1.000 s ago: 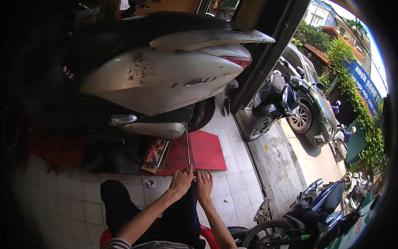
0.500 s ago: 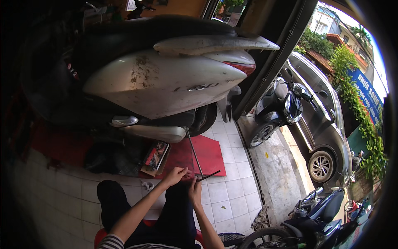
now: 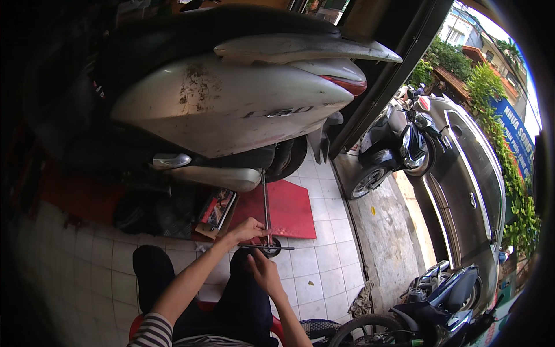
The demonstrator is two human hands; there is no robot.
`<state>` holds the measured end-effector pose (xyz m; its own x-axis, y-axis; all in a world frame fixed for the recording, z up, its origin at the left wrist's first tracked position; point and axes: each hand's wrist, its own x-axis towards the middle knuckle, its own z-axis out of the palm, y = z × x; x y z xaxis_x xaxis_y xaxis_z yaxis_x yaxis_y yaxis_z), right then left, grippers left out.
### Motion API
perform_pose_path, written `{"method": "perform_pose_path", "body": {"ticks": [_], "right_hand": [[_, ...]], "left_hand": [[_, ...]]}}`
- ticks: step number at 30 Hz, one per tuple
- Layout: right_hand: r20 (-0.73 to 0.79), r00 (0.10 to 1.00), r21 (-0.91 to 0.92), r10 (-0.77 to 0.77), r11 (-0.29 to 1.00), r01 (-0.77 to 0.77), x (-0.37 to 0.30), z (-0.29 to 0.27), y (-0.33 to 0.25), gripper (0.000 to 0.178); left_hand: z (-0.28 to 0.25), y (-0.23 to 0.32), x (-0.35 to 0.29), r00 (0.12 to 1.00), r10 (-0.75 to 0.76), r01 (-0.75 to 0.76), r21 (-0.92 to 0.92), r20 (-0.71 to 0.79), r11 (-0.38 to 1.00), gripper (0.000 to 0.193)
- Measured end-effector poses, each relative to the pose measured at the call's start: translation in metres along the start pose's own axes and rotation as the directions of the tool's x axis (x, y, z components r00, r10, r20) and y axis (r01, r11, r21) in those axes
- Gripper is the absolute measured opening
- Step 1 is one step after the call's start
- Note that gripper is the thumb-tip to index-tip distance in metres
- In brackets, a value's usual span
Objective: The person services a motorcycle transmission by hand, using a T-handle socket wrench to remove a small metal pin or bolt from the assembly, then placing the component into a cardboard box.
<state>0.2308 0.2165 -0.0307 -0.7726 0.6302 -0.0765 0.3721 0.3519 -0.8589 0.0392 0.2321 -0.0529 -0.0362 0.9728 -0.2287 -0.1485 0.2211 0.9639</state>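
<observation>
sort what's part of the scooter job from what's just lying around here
In use:
left hand on the long T-handle wrench
right hand near its crossbar
silver scooter the wrench reaches up to

Lying about:
red mat
open box of bits
parked black scooter
car

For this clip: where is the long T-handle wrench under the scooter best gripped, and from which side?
Grip the T-handle wrench by its crossbar, coming from the near end by the knees. The shaft runs away toward the scooter's underside, so only that end looks free. The left hand is at the bar's left part; the right hand sits just below it, contact unclear.
</observation>
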Motion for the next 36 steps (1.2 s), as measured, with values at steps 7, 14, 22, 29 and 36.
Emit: {"method": "perform_pose_path", "body": {"ticks": [7,14,22,29,36], "right_hand": [[-0.165,0.983,-0.156,-0.082,0.986,0.056,-0.008,-0.015,-0.024,0.064],[-0.402,0.915,0.016,0.045,0.999,-0.042,-0.011,0.004,0.049,0.072],[-0.155,0.981,0.378,0.115,0.924,-0.048,-0.009,0.014,-0.006,0.072],[-0.426,0.889,0.283,0.168,0.958,-0.045,-0.009,0.003,0.018,0.071],[-0.219,0.974,0.272,0.065,0.962,-0.003,-0.017,0.008,-0.004,0.060]], "left_hand": [[-0.009,-0.027,0.011,0.996,0.076,-0.068,-0.159,0.043,0.985,0.032],[0.009,-0.006,0.013,0.993,0.064,-0.061,0.028,-0.097,0.998,0.038],[0.002,-0.011,0.025,0.991,0.024,-0.002,0.166,-0.132,0.986,0.039],[0.008,-0.023,0.033,0.982,0.111,-0.115,-0.019,-0.155,0.993,0.038],[0.020,-0.010,0.029,0.959,0.138,-0.151,-0.034,-0.249,0.988,0.041]]}}
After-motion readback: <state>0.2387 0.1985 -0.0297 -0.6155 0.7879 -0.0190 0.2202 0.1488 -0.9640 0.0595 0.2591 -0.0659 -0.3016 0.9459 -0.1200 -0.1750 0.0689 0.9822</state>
